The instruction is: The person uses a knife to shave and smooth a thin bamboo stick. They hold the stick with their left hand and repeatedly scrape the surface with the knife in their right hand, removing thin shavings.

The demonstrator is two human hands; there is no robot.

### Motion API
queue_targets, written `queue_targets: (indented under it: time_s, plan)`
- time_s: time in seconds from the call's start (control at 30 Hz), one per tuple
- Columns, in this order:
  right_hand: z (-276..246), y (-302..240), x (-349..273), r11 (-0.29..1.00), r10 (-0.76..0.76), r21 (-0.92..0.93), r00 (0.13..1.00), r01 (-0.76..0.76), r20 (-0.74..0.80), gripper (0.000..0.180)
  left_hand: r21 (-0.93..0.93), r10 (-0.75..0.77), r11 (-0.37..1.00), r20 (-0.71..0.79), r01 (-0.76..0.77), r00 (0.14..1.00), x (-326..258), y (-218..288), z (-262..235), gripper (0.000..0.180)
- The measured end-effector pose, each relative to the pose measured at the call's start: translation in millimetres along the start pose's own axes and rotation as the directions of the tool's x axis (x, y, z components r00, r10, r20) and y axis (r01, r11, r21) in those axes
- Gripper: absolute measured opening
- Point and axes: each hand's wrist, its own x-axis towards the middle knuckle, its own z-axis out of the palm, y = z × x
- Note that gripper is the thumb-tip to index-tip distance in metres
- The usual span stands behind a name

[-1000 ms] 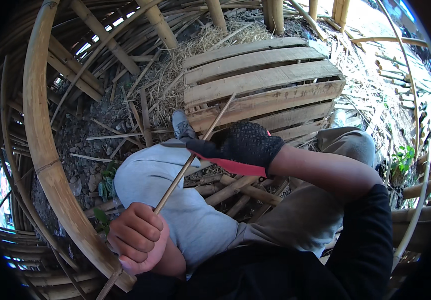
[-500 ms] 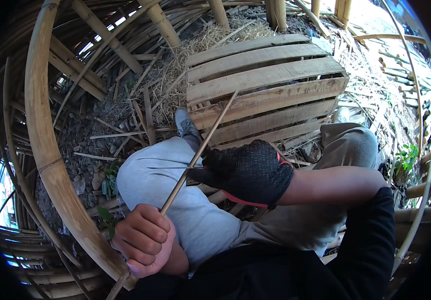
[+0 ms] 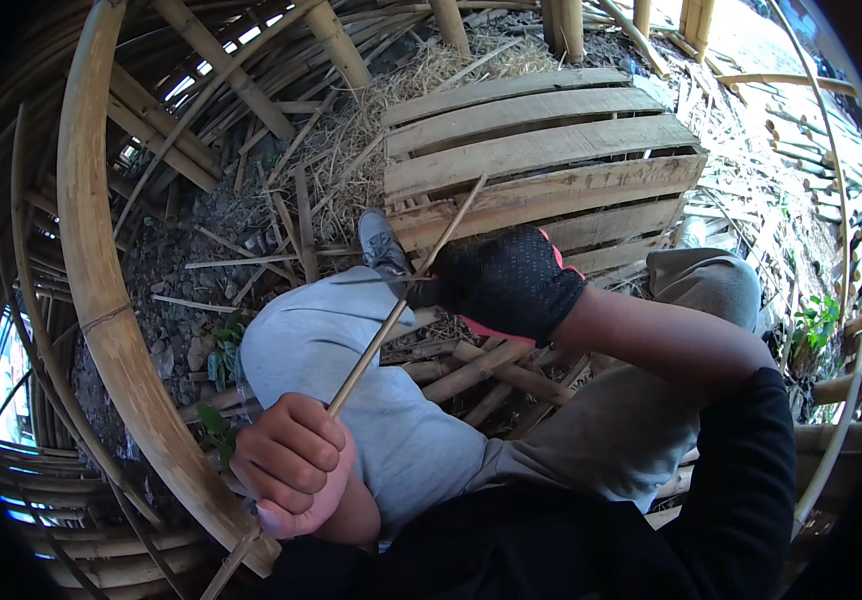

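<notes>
A thin bamboo stick [image 3: 406, 300] slants from the wooden pallet down to my lap. My bare left hand [image 3: 291, 470] is closed around its lower part, above my light grey trouser leg [image 3: 351, 380]. The stick's end pokes out below the fist. My right hand [image 3: 506, 285], in a black glove with a pink cuff, grips a knife. Its thin dark blade [image 3: 371, 281] points left and crosses the stick above my knee. My grey shoe [image 3: 381, 245] rests just beyond.
A weathered wooden pallet [image 3: 541, 150] lies ahead on straw. A thick curved bamboo pole [image 3: 101, 300] arcs along the left. Split bamboo strips and offcuts [image 3: 471, 375] litter the ground and lie between my legs. Green plants [image 3: 816, 320] grow at the right.
My gloved right hand slid down the stick toward my lap, then came back up to above the knee. My left hand kept its grip in about the same place.
</notes>
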Motion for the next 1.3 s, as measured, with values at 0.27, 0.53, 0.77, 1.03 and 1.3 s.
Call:
queue_targets:
  time_s: [0.27,0.53,0.77,1.03,1.3]
  plan:
    - [-12,-4,-3,0.994,0.021,0.099,0.989,-0.036,0.149,0.045,0.009,0.003,1.0,0.023,-0.004,1.0,-1,3,4,0.062]
    - [-17,-24,-2,0.998,-0.052,-0.04,0.993,0.056,0.109,0.038,-0.007,0.002,1.0,-0.055,-0.002,0.998,5,4,-8,0.06]
    - [-5,-4,7,0.998,-0.045,-0.037,0.995,0.049,0.086,0.04,-0.009,0.006,1.0,-0.049,-0.007,0.999,6,4,-4,0.061]
    - [-17,3,8,0.998,0.056,-0.011,0.988,-0.055,0.146,0.042,-0.011,-0.013,1.0,-0.076,0.013,0.997,1,5,-10,0.06]
    - [-2,39,17,0.968,-0.076,-0.235,0.996,0.083,0.037,0.031,-0.043,-0.021,0.999,-0.073,0.018,0.997,2,0,-12,0.058]
